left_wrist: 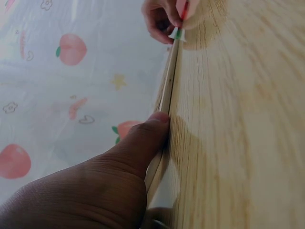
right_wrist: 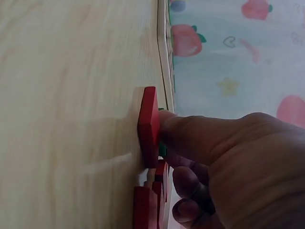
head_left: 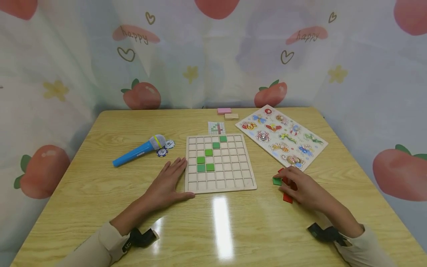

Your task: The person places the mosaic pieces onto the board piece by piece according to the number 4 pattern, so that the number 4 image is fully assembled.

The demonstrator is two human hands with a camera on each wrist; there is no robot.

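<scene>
Flat on the table, a square wooden grid board point(head_left: 230, 167) has several green tiles point(head_left: 208, 152) set in its cells. My left hand point(head_left: 165, 185) rests against its left side, fingers stretched along that edge and thumb at the near corner. In the left wrist view, the thumb point(left_wrist: 138, 145) touches the board's side. Right of the board, my right hand point(head_left: 305, 187) pinches a loose green tile point(head_left: 277, 181) between index finger and thumb. Red tiles point(head_left: 287, 198) lie under and beside this hand, partly hidden. One red tile point(right_wrist: 149, 126) stands in front of the thumb in the right wrist view.
A small printed grid card point(head_left: 217, 128) lies behind the board, with a pink block point(head_left: 224, 111) and a wooden block point(head_left: 231, 116) farther back. A blue toy microphone point(head_left: 138, 151) and poker chips point(head_left: 162, 152) are at left. An insect puzzle board point(head_left: 281, 137) lies at right.
</scene>
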